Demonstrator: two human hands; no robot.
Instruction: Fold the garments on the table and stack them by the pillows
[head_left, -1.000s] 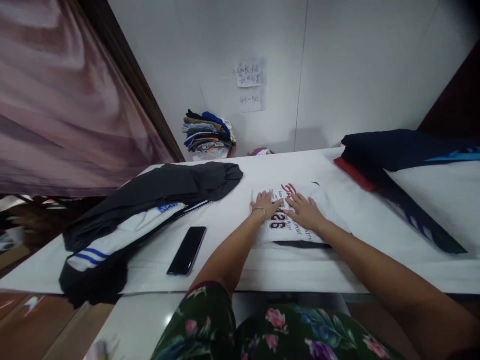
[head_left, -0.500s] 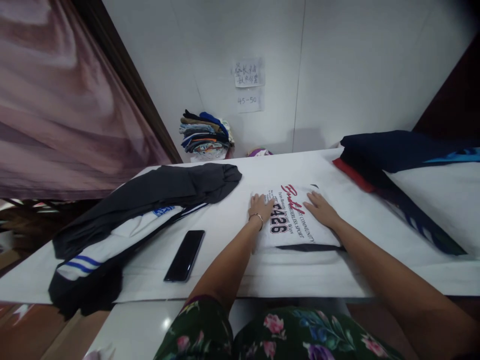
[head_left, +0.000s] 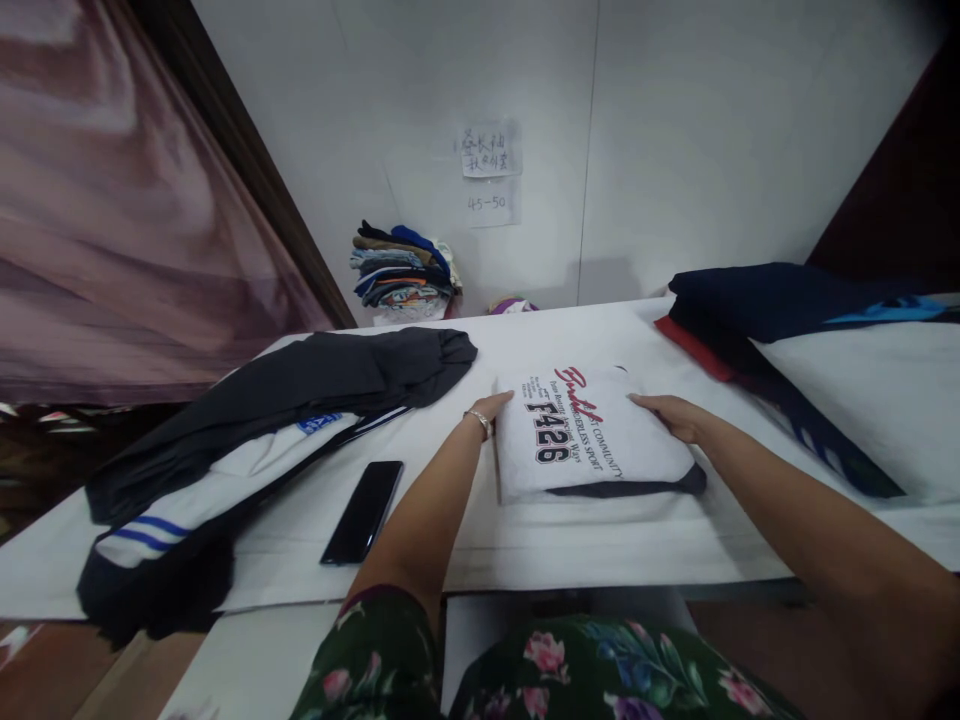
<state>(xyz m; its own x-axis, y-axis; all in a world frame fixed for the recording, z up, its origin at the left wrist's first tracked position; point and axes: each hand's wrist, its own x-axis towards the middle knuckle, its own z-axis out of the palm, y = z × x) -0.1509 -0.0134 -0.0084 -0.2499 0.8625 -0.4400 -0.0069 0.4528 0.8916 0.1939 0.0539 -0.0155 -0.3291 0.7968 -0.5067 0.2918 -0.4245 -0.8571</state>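
A folded white shirt (head_left: 600,440) with red and black lettering and a dark edge lies on the white-covered table in front of me. My left hand (head_left: 491,406) grips its left edge, thumb on top and the fingers hidden beneath or behind the cloth. On the opposite side my right hand (head_left: 671,412) pinches the right edge, thumb over the print and fingers below. A bracelet circles my left wrist. The black phone (head_left: 363,512) rests left of my left forearm.
Dark and white garments (head_left: 285,410) are heaped along the left, hanging over the front edge. Navy and red clothes (head_left: 757,305) lie at the right. A stack of folded clothes (head_left: 405,270) stands by the wall, below two handwritten paper signs (head_left: 490,150).
Both hands have gone from lying flat on the shirt to holding its left and right edges. The shirt's print is now less covered. The camera view has shifted slightly.
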